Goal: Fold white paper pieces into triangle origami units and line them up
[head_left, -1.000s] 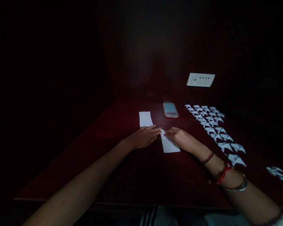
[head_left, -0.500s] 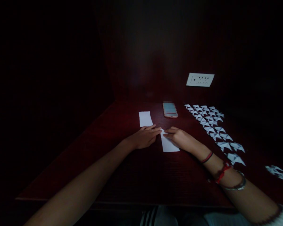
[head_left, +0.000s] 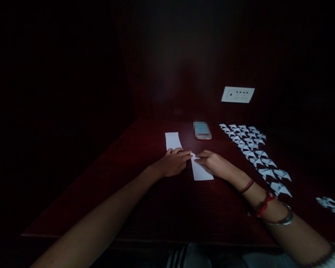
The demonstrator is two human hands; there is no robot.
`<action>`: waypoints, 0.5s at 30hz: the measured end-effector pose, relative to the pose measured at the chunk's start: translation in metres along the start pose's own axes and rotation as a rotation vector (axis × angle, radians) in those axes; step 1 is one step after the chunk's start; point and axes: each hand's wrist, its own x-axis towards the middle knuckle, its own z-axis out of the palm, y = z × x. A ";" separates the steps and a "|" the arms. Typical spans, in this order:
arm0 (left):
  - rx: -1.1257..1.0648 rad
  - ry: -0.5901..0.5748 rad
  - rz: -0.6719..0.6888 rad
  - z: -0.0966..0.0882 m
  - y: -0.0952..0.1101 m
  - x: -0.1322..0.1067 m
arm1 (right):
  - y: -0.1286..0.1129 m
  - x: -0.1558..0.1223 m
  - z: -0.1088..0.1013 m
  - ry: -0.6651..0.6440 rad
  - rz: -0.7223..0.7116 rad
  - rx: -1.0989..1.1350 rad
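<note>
A small white sheet of paper (head_left: 202, 173) lies on the dark red table, its top edge partly covered by my fingers. My left hand (head_left: 174, 163), with a ring on one finger, rests palm down, fingers stretched out, and a fingertip touches the sheet's upper left corner. From the other side my right hand (head_left: 212, 162) has its bent fingers together on the upper part of the same sheet; that corner looks folded, though the fingers hide part of it. Just beyond my left hand lies a second white piece of paper (head_left: 173, 140), its near edge behind my fingers.
A phone (head_left: 202, 130), blurred out, lies farther back on the table (head_left: 156, 208). To the right are rows of folded white paper pieces (head_left: 249, 143), with a separate folded piece (head_left: 329, 205) near the right edge. A socket panel (head_left: 238, 94) is on the back wall.
Almost nothing differs. The whole view has shifted very slightly, and the fingers of my left hand are a little more bent near the far paper.
</note>
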 end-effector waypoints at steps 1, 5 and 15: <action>0.010 0.009 -0.010 -0.001 0.001 0.000 | 0.000 0.000 0.000 0.003 0.006 0.013; 0.041 0.031 -0.028 -0.003 0.002 0.000 | 0.003 -0.001 0.001 0.018 0.010 0.087; -0.002 0.014 -0.007 0.000 0.004 0.001 | 0.005 0.001 0.002 0.036 0.007 0.202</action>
